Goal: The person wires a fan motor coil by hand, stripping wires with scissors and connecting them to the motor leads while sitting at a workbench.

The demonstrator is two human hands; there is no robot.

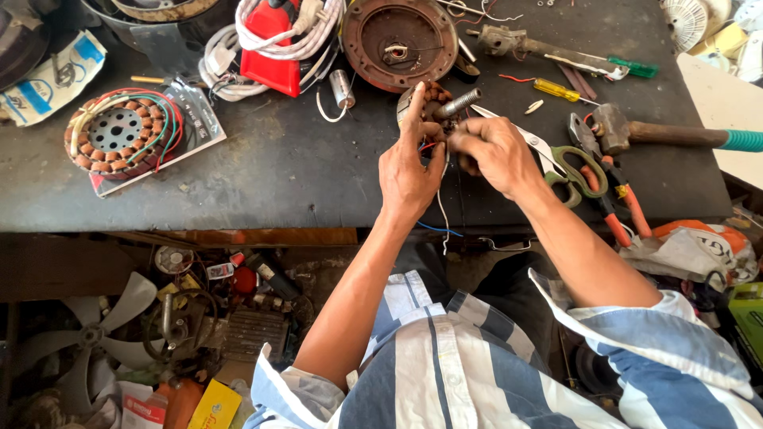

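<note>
Head cam, looking down at the dark workbench (302, 167). I see both hands on a small motor stator (433, 107) with copper windings and a metal shaft sticking out to the right, held just above the bench near its middle. Left hand (407, 171) reaches up, index finger pressed against the stator's left edge, thumb and other fingers pinching thin wires (442, 202) that hang from it toward the bench edge. Right hand (497, 152) is closed around the stator's lower right side, fingers curled in; exact fingertip contact is hidden.

Just right of the right hand: green-handled scissors (556, 155), then orange-handled pliers (608, 187), and a hammer (675, 133) further out. Behind the stator sits a round rusty motor housing (397, 36). Far left, well apart, a larger wound stator (121, 131) with coloured leads.
</note>
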